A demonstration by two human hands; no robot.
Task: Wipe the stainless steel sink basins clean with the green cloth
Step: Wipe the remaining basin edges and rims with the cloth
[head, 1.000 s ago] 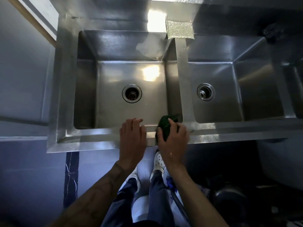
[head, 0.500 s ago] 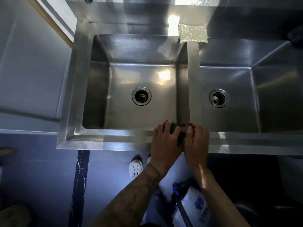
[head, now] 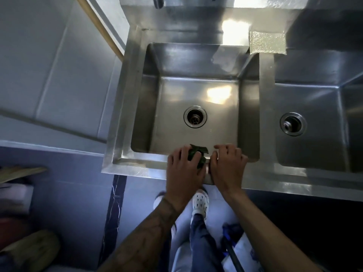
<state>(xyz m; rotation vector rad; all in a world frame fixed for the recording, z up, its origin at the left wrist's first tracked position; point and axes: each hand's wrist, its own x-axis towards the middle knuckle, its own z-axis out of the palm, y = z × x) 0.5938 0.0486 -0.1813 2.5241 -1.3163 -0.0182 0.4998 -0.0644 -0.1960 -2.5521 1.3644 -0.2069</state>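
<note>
Green cloth [head: 198, 154] bunched at left basin [head: 196, 91] 6 o'clock rim, left hand [head: 183, 169] fingers curled round it. Right hand [head: 227, 165] loosely bent, empty, at cloth's 3 o'clock. Risk: wadded cloth likely skips corners.

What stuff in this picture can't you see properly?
All in the head view:
- Green cloth: mostly hidden under the left hand, which grips it.
- Right basin: cut off by the picture's right edge.
- Dark thing at the top edge: cut off, cannot tell what it is.
- Rim: partly covered by the right hand.
- Clutter, lower left: too blurred to name.
</note>
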